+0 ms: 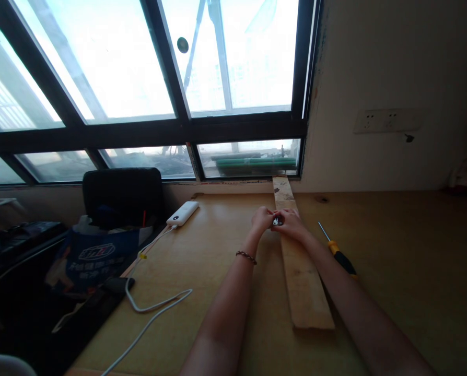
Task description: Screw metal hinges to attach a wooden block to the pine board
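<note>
My left hand (262, 218) and my right hand (291, 223) meet over a long wooden board (304, 282). Between their closed fingers is a small dark piece with shiny metal parts (277, 221), too small to name. The fingers hide much of it. Under my hands the board lies flat, its far end by the window sill and its near end towards me. To the right of my right forearm lies a screwdriver (337, 254) with a yellow and black handle, its shaft pointing away from me.
The wooden table (218, 250) carries a white power bank (183, 213) at its left edge, with a white cable (155, 308) trailing towards me. A black chair (121, 193) and a blue bag (94, 256) stand left of the table. Windows and a wall socket (378, 120) are behind.
</note>
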